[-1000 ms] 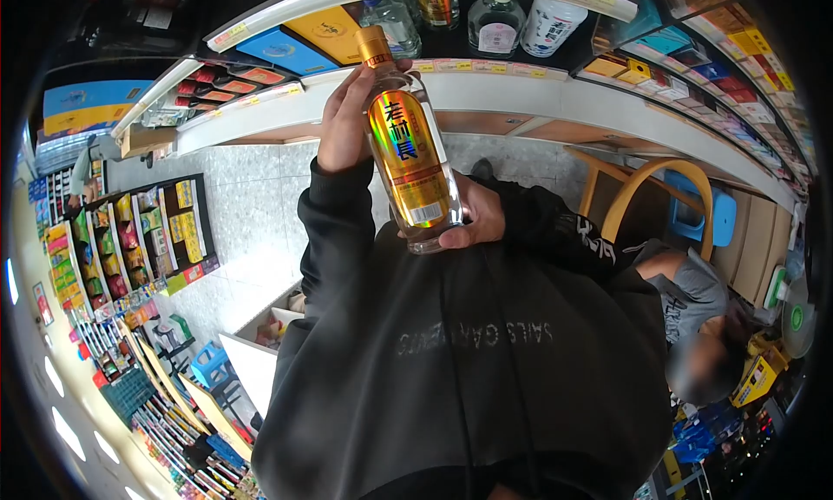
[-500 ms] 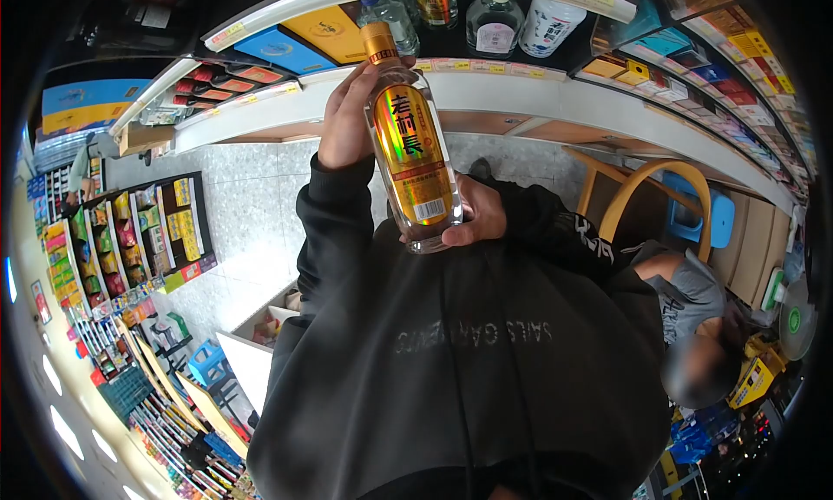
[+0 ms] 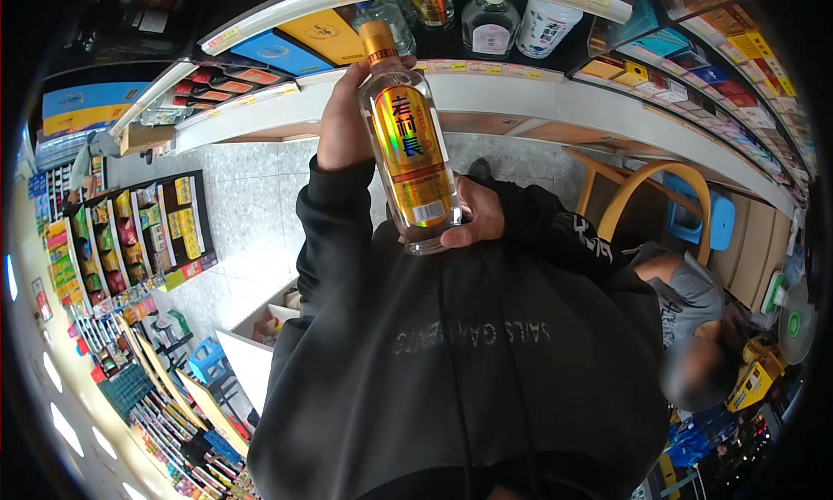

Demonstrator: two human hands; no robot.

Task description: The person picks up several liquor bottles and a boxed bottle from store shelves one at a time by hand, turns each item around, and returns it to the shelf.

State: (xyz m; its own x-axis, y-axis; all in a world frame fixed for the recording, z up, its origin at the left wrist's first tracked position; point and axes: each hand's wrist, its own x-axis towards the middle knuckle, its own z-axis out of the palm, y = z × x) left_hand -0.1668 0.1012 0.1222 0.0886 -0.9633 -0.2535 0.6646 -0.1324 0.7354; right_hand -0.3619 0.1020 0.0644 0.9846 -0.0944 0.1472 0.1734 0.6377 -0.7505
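A clear glass liquor bottle [image 3: 409, 157] with a gold cap and a shiny gold label is held up in front of my chest, leaning with its cap toward the upper left. My left hand [image 3: 344, 122] is closed round its upper part from the left and behind, so most of those fingers are hidden. Near the base, my right hand [image 3: 479, 212] grips from the right, thumb on the front and fingers behind the glass. The label, with its dark characters and barcode, faces me.
Beyond the bottle runs a white-edged shelf [image 3: 486, 68] with more bottles, including a white bottle [image 3: 548, 27], and boxes. A wooden chair [image 3: 640, 187] and a seated person [image 3: 690, 296] are at right. Snack racks [image 3: 139, 231] stand at left.
The bottle has shifted slightly left and tipped a little, its cap rising a touch. My left fingers now show less behind its neck. Both hands keep their hold.
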